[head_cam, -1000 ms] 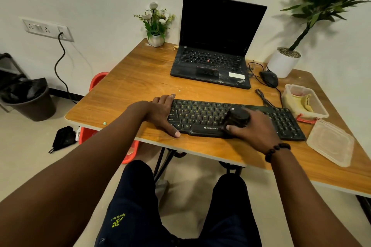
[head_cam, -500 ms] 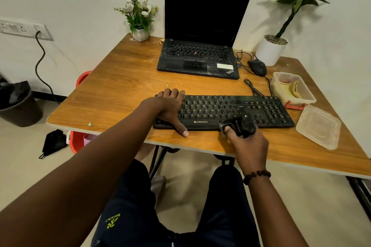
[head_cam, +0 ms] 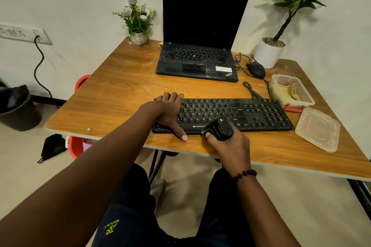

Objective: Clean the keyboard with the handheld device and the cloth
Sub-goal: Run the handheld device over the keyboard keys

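Your left hand (head_cam: 167, 110) lay flat on the 9 o'clock end of the black keyboard (head_cam: 241, 113), its fingers straight over the far edge and the thumb stretched onto the wooden worktop (head_cam: 112, 94) at 6 o'clock of it. Your right hand (head_cam: 230, 142) had its fingers curled tight round the black handheld device (head_cam: 219, 129), which sat over the keyboard's near edge around the middle. At 3 o'clock of the keyboard, the yellowish cloth (head_cam: 289, 93) lay in an open clear plastic container (head_cam: 305, 98), with the lid (head_cam: 318, 128) just beside it at 5 o'clock.
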`<state>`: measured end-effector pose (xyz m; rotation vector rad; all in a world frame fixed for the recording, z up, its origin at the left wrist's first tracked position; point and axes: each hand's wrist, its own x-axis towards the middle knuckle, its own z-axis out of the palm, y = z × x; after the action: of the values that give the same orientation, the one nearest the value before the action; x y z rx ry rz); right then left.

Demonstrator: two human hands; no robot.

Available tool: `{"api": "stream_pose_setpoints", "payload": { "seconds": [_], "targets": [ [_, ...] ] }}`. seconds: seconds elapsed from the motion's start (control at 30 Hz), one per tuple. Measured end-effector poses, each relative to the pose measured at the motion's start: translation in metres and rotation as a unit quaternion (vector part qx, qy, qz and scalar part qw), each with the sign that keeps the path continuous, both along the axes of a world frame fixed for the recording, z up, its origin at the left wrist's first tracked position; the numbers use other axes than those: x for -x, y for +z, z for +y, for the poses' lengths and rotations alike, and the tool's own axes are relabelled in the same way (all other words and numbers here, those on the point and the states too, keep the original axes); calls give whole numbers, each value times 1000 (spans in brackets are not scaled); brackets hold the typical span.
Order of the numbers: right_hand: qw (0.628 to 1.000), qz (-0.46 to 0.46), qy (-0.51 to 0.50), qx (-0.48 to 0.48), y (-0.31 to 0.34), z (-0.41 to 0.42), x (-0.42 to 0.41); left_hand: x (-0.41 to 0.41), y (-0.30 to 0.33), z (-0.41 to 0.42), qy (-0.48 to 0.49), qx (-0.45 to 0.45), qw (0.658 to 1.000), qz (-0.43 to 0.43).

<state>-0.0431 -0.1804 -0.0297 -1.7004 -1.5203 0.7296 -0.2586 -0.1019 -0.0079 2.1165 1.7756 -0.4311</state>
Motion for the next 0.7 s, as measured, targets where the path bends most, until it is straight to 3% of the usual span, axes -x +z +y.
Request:
{"api": "stream_pose_setpoints", "payload": {
  "seconds": [0.07, 0.17, 0.23, 0.33, 0.43, 0.5, 0.7],
  "targets": [
    [1000, 24, -1, 2, 10, 1, -10, 1, -1, 0, -1, 3, 1000, -6],
    [986, 96, -135, -34, 18, 11, -29, 2, -2, -3, -6, -1, 1000, -16],
    [981, 94, -167, -33, 16, 17, -36, 3, -3, -4, -11, -1, 1000, -20],
    [988, 42, -147, -33, 6, 17, -30, 2, -4, -1, -10, -1, 1000, -19],
    [998, -10, -51, -29, 1, 5, -22, -1, -3, 1, -5, -3, 1000, -13],
    [1000, 2, 2, 16, 3, 0, -21, -2, -2, 0, -2, -3, 1000, -11],
    [986, 59, -144, -51, -1, 1, -26, -2, -2, -4, -1, -18, 1000, -6]
  ]
}}
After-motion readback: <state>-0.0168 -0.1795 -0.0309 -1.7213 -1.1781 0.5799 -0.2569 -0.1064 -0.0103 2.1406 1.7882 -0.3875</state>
